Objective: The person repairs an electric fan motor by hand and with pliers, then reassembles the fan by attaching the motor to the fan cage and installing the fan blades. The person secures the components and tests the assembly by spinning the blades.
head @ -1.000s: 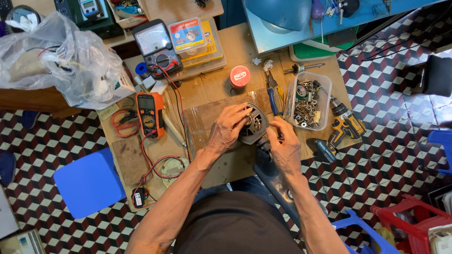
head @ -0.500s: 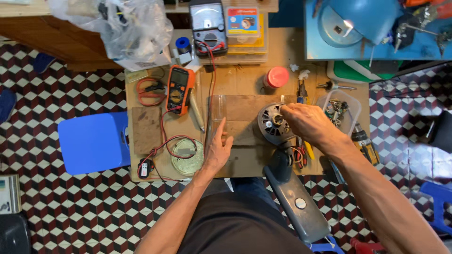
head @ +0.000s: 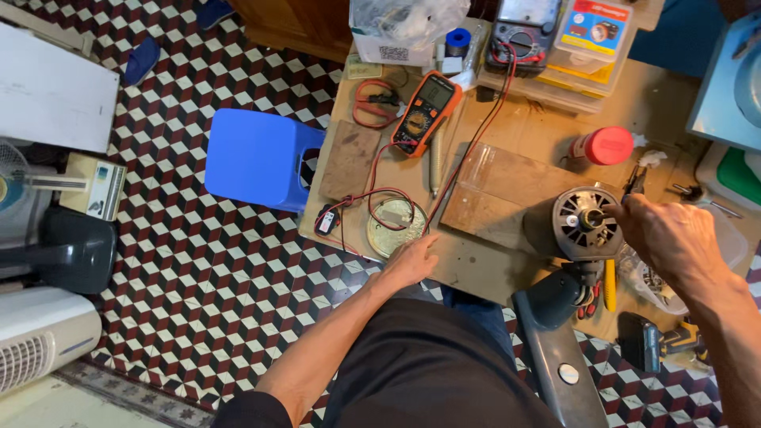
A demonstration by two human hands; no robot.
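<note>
A person sits at a low wooden work table (head: 507, 111) set on a floor of red, black and white cube-patterned tiles (head: 206, 261), seen from above.

The right hand (head: 674, 238) is at the right side of the table, its fingers curled around the centre shaft of a round grey electric motor with a ribbed metal face (head: 583, 222). The motor lies on the table near its front edge, just beside a bare wooden board (head: 507, 190), and the hand grips it at the hub. A grey plastic fan housing (head: 555, 349) sticks out below the motor, past the table edge.

The left hand (head: 408, 261) rests flat and open at the front edge of the table, holding nothing, its fingertips touching a round flat disc of clear plastic (head: 394, 230). Red and black test leads (head: 372, 198) loop over that disc and run up to an orange and black digital multimeter (head: 426, 111) lying farther back.

A red-capped cylindrical container (head: 606, 145) stands behind the motor. A yellow-handled screwdriver (head: 609, 285) lies just below the right hand, near a black cordless drill (head: 650, 341). A blue plastic stool (head: 258, 158) stands on the floor against the table's left side.
</note>
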